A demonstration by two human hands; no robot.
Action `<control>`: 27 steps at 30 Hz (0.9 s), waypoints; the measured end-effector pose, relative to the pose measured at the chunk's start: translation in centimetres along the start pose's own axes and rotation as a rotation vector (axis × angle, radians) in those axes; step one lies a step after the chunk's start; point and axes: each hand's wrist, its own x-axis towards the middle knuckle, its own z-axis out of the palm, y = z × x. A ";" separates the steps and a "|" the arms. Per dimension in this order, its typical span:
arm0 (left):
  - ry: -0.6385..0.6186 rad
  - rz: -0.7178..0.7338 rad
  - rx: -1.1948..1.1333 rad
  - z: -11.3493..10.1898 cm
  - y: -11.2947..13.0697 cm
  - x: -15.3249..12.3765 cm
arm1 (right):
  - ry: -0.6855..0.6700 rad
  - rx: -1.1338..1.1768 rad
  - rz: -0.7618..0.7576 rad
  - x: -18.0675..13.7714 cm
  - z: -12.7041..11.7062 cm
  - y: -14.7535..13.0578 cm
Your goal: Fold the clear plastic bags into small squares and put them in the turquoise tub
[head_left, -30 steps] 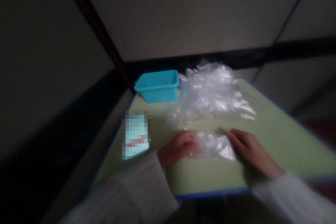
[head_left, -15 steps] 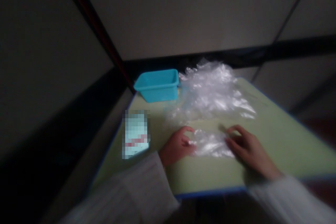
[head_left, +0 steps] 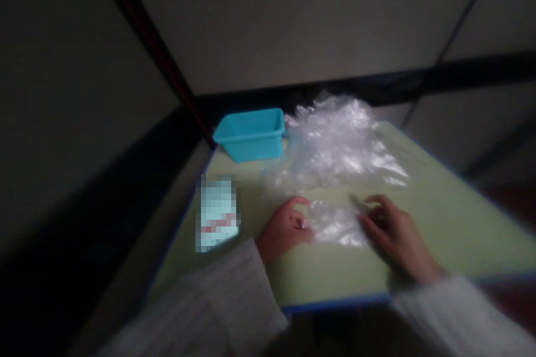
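Observation:
A small crumpled clear plastic bag (head_left: pixel 337 224) lies on the table between my hands. My left hand (head_left: pixel 285 228) is at its left end, with curled fingers closed on the edge of the plastic and the index finger arched above. On the other side, my right hand (head_left: pixel 397 234) rests by the bag's right end. Its thumb and index finger are apart, and the thumb tip is at or very near the plastic. Blur hides the exact contact. Just beyond both hands spreads a big heap of shiny clear plastic bags (head_left: pixel 343 142).
A turquoise plastic basin (head_left: pixel 255 148) stands at the table's far left corner, beside the heap. Near the left edge lies a pale, pixelated flat object (head_left: pixel 218 212) with a reddish stripe. The yellow-green table (head_left: pixel 335 279) has a blue rim; a wall panel (head_left: pixel 314 22) rises behind it.
The small bag's right end has drawn in slightly from my right hand, whose thumb and index finger look a little wider apart. My left hand has barely moved.

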 end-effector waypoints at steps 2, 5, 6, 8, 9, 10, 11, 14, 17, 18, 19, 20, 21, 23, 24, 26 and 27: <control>0.011 0.004 -0.017 0.0 0.0 0.0 | 0.013 -0.015 -0.017 0.0 0.1 0.1; 0.035 0.014 -0.025 0.0 0.0 0.0 | 0.026 -0.041 -0.044 0.0 0.2 0.1; 0.042 0.017 -0.025 0.0 0.0 0.0 | 0.027 -0.045 -0.050 0.0 0.2 0.1; 0.058 0.028 -0.025 0.0 -0.1 0.1 | 0.031 -0.048 -0.049 0.0 0.1 0.0; 0.065 0.035 -0.022 0.1 -0.1 0.0 | 0.035 -0.051 -0.045 0.0 0.1 -0.1; 0.070 0.041 -0.016 0.1 0.0 0.0 | 0.040 -0.055 -0.039 -0.1 0.1 -0.1; 0.076 0.046 -0.011 0.1 0.0 0.0 | 0.047 -0.063 -0.036 -0.1 0.1 -0.2; 0.079 0.044 -0.006 0.1 0.0 0.0 | 0.069 -0.087 -0.038 -0.1 0.1 -0.4; 0.074 0.045 -0.018 0.1 0.1 0.0 | 0.082 -0.106 -0.039 -0.1 0.0 -0.5; 0.076 0.045 -0.021 0.1 0.1 0.0 | 0.085 -0.112 -0.040 -0.1 0.0 -0.6; 0.083 0.043 -0.025 0.1 0.2 0.0 | 0.088 -0.119 -0.041 0.0 0.0 -0.6; 0.091 0.039 -0.027 0.1 0.3 0.0 | 0.089 -0.125 -0.042 0.0 0.0 -0.5; 0.103 0.035 -0.026 0.1 0.4 0.0 | 0.089 -0.128 -0.042 0.0 0.0 -0.5; 0.132 0.034 -0.025 0.1 0.6 0.0 | 0.090 -0.131 -0.038 0.0 0.0 -0.4; 0.145 0.037 -0.025 0.1 0.7 0.0 | 0.093 -0.133 -0.035 0.1 0.0 -0.4; 0.170 0.048 -0.027 0.1 0.8 0.0 | 0.101 -0.141 -0.037 0.1 0.0 -0.3; 0.176 0.051 -0.025 0.1 0.8 0.0 | 0.108 -0.151 -0.043 0.1 0.1 -0.3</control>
